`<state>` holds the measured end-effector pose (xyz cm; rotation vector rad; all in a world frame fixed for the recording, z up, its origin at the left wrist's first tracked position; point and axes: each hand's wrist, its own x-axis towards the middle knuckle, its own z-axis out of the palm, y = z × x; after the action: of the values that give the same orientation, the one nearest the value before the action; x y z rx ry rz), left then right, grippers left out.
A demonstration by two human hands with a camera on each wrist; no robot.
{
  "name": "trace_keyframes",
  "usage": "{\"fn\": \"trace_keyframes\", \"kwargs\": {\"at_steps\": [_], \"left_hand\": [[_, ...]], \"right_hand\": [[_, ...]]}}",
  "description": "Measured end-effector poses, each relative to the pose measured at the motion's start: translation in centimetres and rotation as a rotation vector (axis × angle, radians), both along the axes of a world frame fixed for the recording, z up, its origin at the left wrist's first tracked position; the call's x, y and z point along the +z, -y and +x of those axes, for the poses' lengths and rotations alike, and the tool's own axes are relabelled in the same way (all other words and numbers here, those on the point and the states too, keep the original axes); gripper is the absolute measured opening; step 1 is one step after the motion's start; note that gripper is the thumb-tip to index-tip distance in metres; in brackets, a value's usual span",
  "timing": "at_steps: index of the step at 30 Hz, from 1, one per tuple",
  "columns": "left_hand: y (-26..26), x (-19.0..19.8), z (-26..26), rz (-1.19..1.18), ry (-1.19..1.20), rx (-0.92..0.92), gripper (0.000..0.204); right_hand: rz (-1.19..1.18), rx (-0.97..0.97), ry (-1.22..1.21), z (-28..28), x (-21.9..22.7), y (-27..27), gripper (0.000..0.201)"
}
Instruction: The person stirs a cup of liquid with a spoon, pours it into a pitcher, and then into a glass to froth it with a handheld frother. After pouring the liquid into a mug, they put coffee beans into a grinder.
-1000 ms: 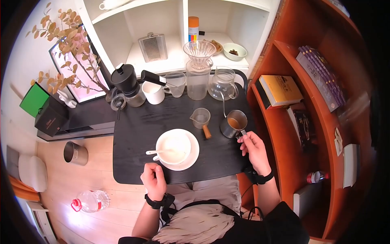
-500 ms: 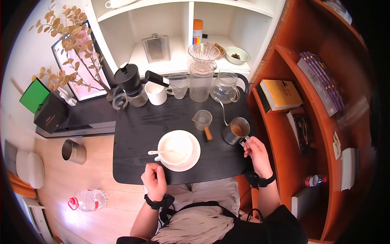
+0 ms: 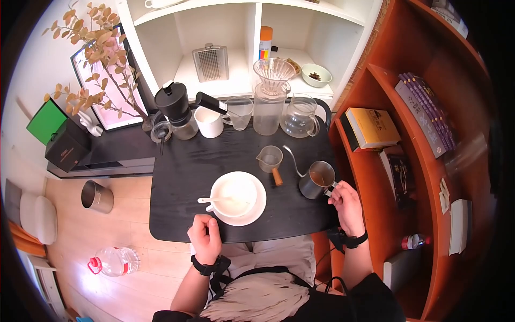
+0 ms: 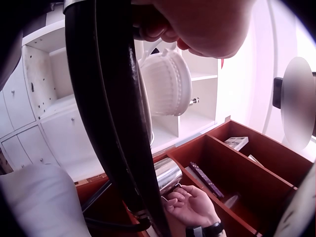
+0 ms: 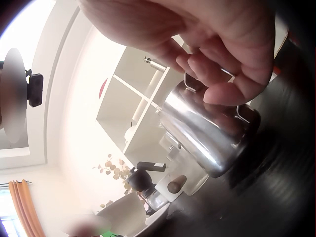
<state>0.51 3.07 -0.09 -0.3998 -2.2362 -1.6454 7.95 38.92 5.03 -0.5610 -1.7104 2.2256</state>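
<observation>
My right hand (image 3: 347,209) grips the handle of a steel gooseneck kettle (image 3: 315,182) at the right of the black table. Brown liquid shows inside the kettle, and its thin spout points to the back left. In the right wrist view the kettle's shiny side (image 5: 197,133) stands below my curled fingers. My left hand (image 3: 205,235) rests curled at the table's front edge, holding nothing. Just beyond it a white cup (image 3: 238,186) sits on a saucer (image 3: 257,206), with a white spoon (image 3: 206,200) across its near left side.
A small glass pitcher (image 3: 269,159) with a wooden handle stands mid-table. Along the back are a black grinder (image 3: 173,102), a white mug (image 3: 208,123), a glass dripper (image 3: 273,75) and a glass server (image 3: 299,115). A wooden bookshelf (image 3: 370,166) borders the right side.
My right hand has drawn the kettle slightly nearer me, and its spout has swung leftward. My left hand stays at the table edge. The head view has shifted slightly.
</observation>
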Motion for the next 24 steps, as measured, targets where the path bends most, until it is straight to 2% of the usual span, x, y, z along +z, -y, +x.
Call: {"fn": "trace_keyframes", "kwargs": {"at_steps": [4,11,14,16,17,18,20,21,24], "left_hand": [[-0.1,-0.1,0.0,0.010,0.021,0.000,0.012],[0.2,-0.5,0.1,-0.027,0.001,-0.001,0.011],[0.4,-1.3,0.0,0.033,-0.042,0.000,0.018],[0.4,-1.5,-0.5,0.404,-0.197,-0.057,0.030],[0.1,0.6,-0.9,0.428,-0.214,-0.021,0.036],[0.4,2.5,-1.6,0.474,-0.259,-0.052,0.033],[1.1,6.7,-3.2,0.380,-0.233,-0.061,0.025],[0.7,9.6,-4.0,0.312,-0.138,-0.098,0.022],[-2.0,17.7,-7.9,0.131,0.214,-0.404,0.021]], "right_hand": [[-0.055,-0.055,-0.018,-0.1,0.6,0.6,0.021],[-0.039,-0.042,-0.034,-0.1,0.8,0.6,0.024],[-0.062,-0.064,-0.040,0.1,1.0,0.5,0.021],[-0.046,-0.054,-0.036,0.0,1.2,0.4,0.020],[-0.034,-0.056,-0.028,0.1,1.2,0.3,0.020],[-0.039,-0.060,-0.036,0.3,1.1,0.1,0.020],[-0.035,-0.050,-0.029,0.6,1.0,-0.3,0.019],[-0.044,-0.049,-0.036,0.6,0.8,-0.4,0.019],[-0.026,-0.033,-0.057,0.7,0.4,-0.7,0.020]]}}
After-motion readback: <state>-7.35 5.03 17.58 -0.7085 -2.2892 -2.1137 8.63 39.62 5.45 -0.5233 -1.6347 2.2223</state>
